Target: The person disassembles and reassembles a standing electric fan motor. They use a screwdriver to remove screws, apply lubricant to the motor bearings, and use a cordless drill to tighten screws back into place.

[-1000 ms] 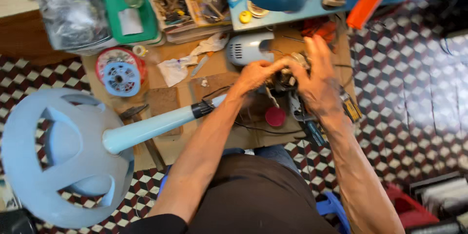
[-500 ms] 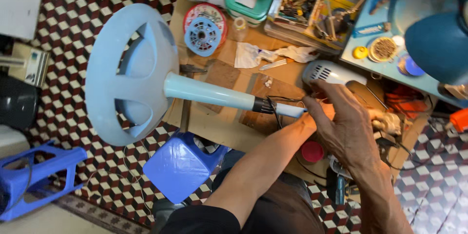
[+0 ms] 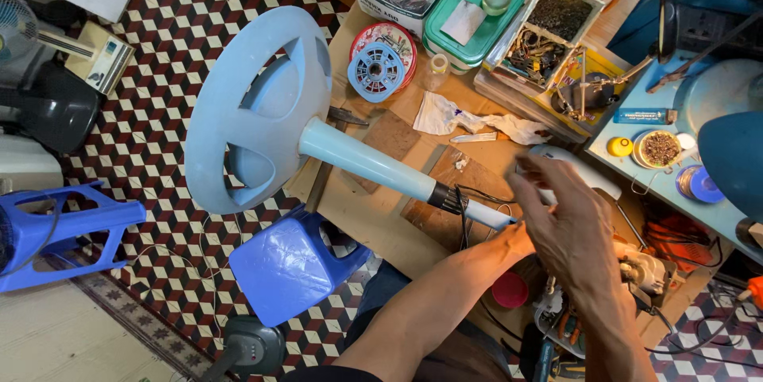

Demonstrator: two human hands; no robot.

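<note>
The pale blue fan stand [image 3: 334, 143] lies on its side across the middle of the frame, resting on the cardboard-covered workbench [image 3: 381, 215]; its long axis runs from upper left to lower right, the round base [image 3: 254, 104] facing the upper left and standing out over the tiled floor, the narrow white inner pole [image 3: 485, 215] pointing toward the lower right. By the look of it the stand is off its fan head and laid down for work at the pole end, where dark wires [image 3: 465, 203] hang out at the black collar; what has been finished there I cannot tell, and the loose wires suggest the job is mid-way. The left hand [image 3: 509, 240] sits at the pole's tip, seemingly closed round it, though the grip is partly hidden; the right hand [image 3: 572, 227] hovers just above with fingers spread, holding nothing. Just beyond it lies a grey motor housing [image 3: 568, 167]; a blue plastic stool [image 3: 290, 267] stands below the stand; a wire spool [image 3: 376, 72] sits above it.
</note>
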